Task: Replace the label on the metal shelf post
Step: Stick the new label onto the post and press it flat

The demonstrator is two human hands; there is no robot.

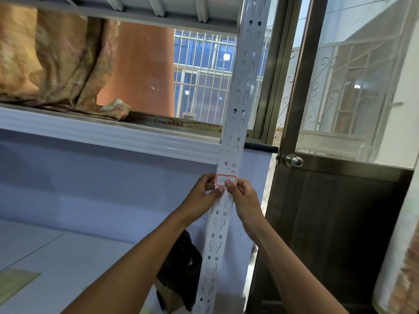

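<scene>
While the label (223,178) sits on the face of the post (240,91) just below where the shelf beam (113,134) joins it from the left, the step looks like working that label's edges. Whether it is being peeled off or pressed down cannot be told. The left hand (201,192) comes in from the left of the post, fingers curled and pinching the label's left edge, thumb lying on the post just beneath. The right hand (246,198), on the post's right side, pinches label and post, with its thumb on the label's lower edge. The next move probably needs a fingernail under one corner, or a firm flat rub. There is open room left of the post. The door (340,223) and its knob (294,160) stand near on the right.
</scene>
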